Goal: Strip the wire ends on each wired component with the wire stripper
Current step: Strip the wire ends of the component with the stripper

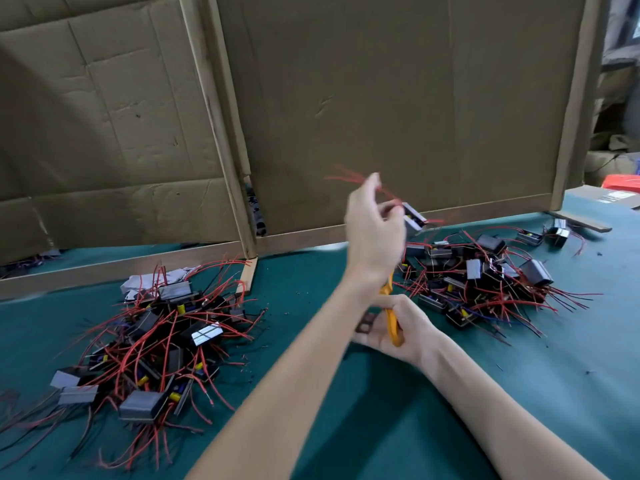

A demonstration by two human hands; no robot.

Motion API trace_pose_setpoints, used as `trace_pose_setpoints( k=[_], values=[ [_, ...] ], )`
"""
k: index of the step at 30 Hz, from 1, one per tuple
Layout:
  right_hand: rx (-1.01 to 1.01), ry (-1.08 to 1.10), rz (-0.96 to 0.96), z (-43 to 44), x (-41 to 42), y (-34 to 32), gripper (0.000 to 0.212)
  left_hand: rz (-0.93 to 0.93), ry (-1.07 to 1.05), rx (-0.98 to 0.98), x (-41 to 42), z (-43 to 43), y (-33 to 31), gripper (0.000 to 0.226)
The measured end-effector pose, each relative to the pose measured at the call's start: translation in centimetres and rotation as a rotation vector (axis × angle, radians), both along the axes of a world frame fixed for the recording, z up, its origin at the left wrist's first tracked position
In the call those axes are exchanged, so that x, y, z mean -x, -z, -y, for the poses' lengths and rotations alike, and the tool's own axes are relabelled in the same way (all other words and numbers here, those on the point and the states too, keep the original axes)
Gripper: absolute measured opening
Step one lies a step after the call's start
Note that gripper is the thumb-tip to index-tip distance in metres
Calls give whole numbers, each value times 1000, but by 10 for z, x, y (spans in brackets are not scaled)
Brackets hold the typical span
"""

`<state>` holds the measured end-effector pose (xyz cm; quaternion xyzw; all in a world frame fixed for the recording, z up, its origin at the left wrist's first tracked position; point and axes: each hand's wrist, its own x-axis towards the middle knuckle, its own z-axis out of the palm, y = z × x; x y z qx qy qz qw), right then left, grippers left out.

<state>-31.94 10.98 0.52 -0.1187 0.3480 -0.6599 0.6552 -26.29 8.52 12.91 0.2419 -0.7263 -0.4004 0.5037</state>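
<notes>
My left hand [374, 223] is raised above the table and pinches the red wires [349, 176] of one small black component [414, 216], which hangs beside my fingers; the wires are blurred. Lower down, my right hand [398, 327] grips the orange-handled wire stripper [393, 322]; its jaws are hidden behind my left wrist. A heap of black wired components [478, 282] with red leads lies to the right on the green table [311, 292]. A second, larger heap [156, 344] lies at the left.
Tall cardboard panels [381, 98] in a wooden frame stand along the table's back edge. Small bits of cut insulation [298, 292] dot the cloth between the heaps. Boxes and a red item [620, 183] sit beyond the far right corner.
</notes>
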Motion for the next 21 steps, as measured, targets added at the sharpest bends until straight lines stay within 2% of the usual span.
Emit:
trace_pose_setpoints(
  k=[3,6,8,11,14,15,17,19,21],
  values=[
    [-10,99,-39,1,2,-5,7,213,-172,-55,-54,32,22,58],
    [-24,205,-133,2,11,-9,16,419,-267,-235,-98,54,63,58],
    [-4,242,-183,0,15,-9,20,574,-290,-289,-115,61,88,59],
    [-9,262,-233,-5,18,-9,9,728,-443,-137,-128,61,109,43],
    [-13,243,-265,-8,17,-8,3,952,-583,164,-131,52,109,23],
    [-12,235,-273,-8,17,-7,4,975,-577,257,-131,51,109,21],
    [-6,217,-297,-9,14,-8,6,884,-429,392,-132,53,112,21],
    [11,196,-326,-10,12,-8,8,736,-215,397,-133,54,115,24],
    [33,160,-350,-12,9,-8,9,710,-93,370,-133,56,121,27]
  ],
)
